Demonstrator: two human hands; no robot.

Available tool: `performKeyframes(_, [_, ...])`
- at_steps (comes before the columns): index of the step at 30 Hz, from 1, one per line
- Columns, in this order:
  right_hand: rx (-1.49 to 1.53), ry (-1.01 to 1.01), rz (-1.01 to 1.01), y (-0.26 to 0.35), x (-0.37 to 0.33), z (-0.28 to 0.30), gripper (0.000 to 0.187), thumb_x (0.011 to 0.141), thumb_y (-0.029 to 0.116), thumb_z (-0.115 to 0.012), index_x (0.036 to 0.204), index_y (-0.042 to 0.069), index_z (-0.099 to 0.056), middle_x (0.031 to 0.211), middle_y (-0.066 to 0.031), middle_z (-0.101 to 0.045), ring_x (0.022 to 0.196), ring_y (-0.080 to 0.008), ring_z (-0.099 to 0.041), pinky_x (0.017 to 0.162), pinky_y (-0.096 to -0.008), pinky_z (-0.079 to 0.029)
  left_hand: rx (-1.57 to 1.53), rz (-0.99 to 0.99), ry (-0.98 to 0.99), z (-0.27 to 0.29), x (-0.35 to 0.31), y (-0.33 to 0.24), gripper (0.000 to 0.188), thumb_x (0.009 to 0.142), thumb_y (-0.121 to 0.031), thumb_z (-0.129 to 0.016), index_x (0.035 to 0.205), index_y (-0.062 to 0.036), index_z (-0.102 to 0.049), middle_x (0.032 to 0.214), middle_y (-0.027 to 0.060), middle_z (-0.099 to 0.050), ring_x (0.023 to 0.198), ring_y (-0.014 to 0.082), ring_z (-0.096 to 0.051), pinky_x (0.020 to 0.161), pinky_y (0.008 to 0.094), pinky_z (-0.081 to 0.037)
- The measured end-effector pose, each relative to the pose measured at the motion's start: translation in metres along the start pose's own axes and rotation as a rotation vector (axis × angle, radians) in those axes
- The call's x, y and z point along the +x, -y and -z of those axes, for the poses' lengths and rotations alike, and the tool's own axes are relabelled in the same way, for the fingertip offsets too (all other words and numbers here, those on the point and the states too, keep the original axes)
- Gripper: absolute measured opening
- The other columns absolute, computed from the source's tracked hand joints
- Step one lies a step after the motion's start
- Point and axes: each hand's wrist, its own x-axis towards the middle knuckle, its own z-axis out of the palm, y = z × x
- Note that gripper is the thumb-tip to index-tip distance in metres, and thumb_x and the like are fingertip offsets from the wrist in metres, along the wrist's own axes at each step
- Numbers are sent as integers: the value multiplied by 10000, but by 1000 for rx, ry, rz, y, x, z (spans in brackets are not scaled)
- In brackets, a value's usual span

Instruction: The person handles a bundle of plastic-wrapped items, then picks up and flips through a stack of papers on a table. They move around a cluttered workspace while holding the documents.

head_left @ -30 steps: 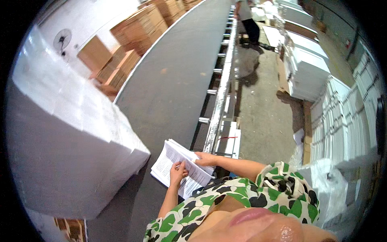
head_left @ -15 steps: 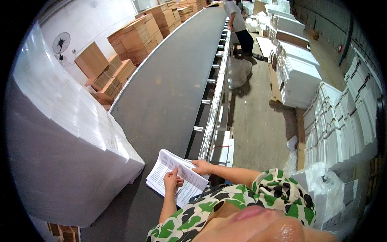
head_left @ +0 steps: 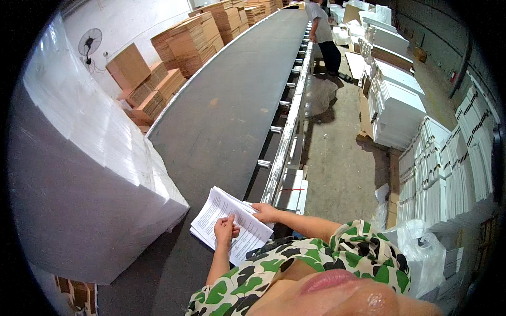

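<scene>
A sheaf of printed paper sheets (head_left: pixel 203 218) lies tilted in front of me, over the near end of the dark conveyor belt. My right hand (head_left: pixel 265 212) grips its far right edge, the thumb on top and the other fingers partly hidden by the sheets. Over the middle of the top page rests my left hand (head_left: pixel 225 231), its fingers curled in and its fingertips drawn together. No sheet shows between those fingers. Several layers of paper fan out slightly along the left edge of the sheaf.
The long conveyor belt (head_left: pixel 216 110) runs away from me, with a metal side rail (head_left: pixel 290 116) on its right. A tall film-wrapped white stack (head_left: pixel 100 179) stands at left. Cardboard stacks (head_left: pixel 187 45) line the far-left wall; white panels (head_left: pixel 398 105) stand right. Another person (head_left: pixel 322 37) stands far off beside the belt.
My left hand's raised index finger has bent in toward the thumb. My right hand still holds the sheaf. The view has shifted slightly.
</scene>
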Motion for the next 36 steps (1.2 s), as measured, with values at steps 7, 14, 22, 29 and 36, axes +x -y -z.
performKeyframes(7, [165, 57, 22, -26, 19, -20, 354, 766, 180, -564, 1084, 24, -554, 1013, -100, -619, 924, -191, -570, 831, -334, -443, 25, -163, -5, 26, 28, 43, 273, 795, -170, -661, 903, 16, -492, 681, 80, -569, 493, 137, -551, 401, 243, -440])
performKeyframes(14, [-117, -101, 163, -126, 53, -39, 289, 810, 163, -548, 1030, -25, -559, 925, -75, -615, 847, -138, -554, 766, -277, -443, 308, -155, -38, 15, 9, 21, 301, 790, -211, -667, 920, 16, -520, 611, 57, -571, 522, 117, -580, 414, 244, -441])
performKeyframes(22, [96, 14, 89, -58, -6, -18, 287, 799, 129, -504, 1036, -24, -560, 925, -90, -614, 859, -144, -552, 768, -291, -441, 280, -125, -34, 5, -12, 34, 329, 802, -239, -649, 976, 16, -534, 687, 71, -601, 579, 126, -613, 468, 254, -492])
performKeyframes(29, [50, -17, 96, -63, 9, -14, 296, 836, 138, -507, 1086, -17, -537, 965, -77, -610, 865, -131, -552, 773, -276, -444, 339, -102, -94, -7, 8, 23, 526, 711, -410, -712, 981, 9, -543, 671, 68, -605, 544, 133, -597, 502, 250, -480])
performKeyframes(36, [-28, -286, 129, -1, -36, -21, 361, 765, 220, -568, 1090, 63, -567, 806, -225, -613, 728, -349, -615, 652, -392, -476, 756, -203, -189, -27, 4, 19, 836, 583, -633, -696, 1057, 25, -493, 840, 122, -611, 654, 164, -592, 606, 290, -482])
